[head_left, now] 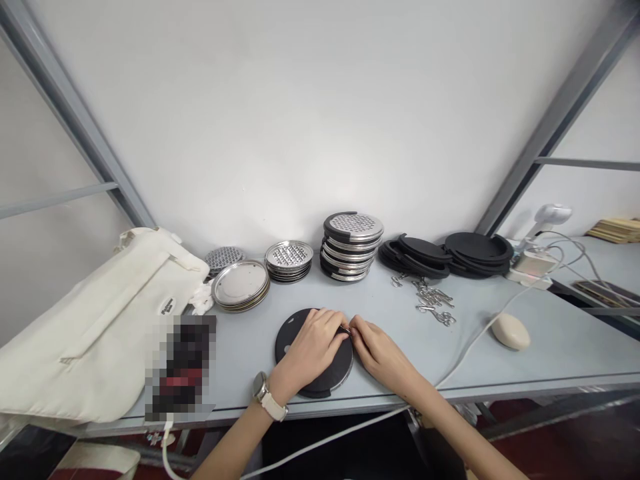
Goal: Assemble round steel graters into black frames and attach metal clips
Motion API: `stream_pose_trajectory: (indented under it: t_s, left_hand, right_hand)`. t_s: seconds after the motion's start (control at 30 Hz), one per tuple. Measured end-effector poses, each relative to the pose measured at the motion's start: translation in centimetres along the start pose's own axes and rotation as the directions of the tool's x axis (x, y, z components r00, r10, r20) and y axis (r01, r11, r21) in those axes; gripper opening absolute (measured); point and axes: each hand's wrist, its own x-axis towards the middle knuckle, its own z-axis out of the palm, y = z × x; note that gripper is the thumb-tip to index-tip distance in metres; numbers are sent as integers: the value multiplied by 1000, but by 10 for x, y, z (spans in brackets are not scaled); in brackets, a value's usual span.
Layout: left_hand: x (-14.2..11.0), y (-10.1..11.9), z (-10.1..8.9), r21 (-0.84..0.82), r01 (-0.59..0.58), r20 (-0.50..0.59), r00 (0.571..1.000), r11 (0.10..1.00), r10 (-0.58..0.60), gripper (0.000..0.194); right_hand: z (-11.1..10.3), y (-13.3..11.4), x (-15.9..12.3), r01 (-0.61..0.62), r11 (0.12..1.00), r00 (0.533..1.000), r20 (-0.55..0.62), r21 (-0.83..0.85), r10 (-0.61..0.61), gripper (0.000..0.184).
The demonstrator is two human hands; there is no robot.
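Note:
A round black plastic disc [334, 373] with a thin metal rim lies on the table in front of me. My left hand [317, 343] reaches over its top, thumb and fingers pinched together at the right edge. Between my fingertips a bit of a small metal clip [345, 329] shows; the rest is covered. From the right, my right hand [373, 347] pinches at the same spot, its fingertips close against the left ones. A loose pile of similar wire clips [434, 300] lies farther back on the right.
Along the wall stand stacked round graters [353, 247], grater plates [289, 260], flat metal discs [241, 285] and black plastic discs [477, 253]. A white bag [100, 320] and a blurred-out device [181, 367] lie left. A white cable [467, 347] passes a cream mouse [510, 331].

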Motion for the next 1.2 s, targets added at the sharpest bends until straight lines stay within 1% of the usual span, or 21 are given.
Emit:
stream_pose_trajectory:
  t_s: [0.63,0.87,1.03,1.2]
  left_hand:
    - [1,-2,3,-1,29,5,1000,1000,-29,7]
    - [0,-2,3,40,21,-1,1000,999,-21,15]
    - [0,-3,5,80,26,-26,999,996,-24,15]
    - [0,-3,6,99,59,-60,997,993,-53,13]
  right_hand:
    - [1,2,0,-5,1000,1000,-12,18,5,14]
    - [3,4,0,19,1000,1000,-23,5,-19,14]
    - [2,3,1,23,1000,999,-29,2,-23,15]
    - [1,2,1,10,1000,1000,-17,-26,-11,16]
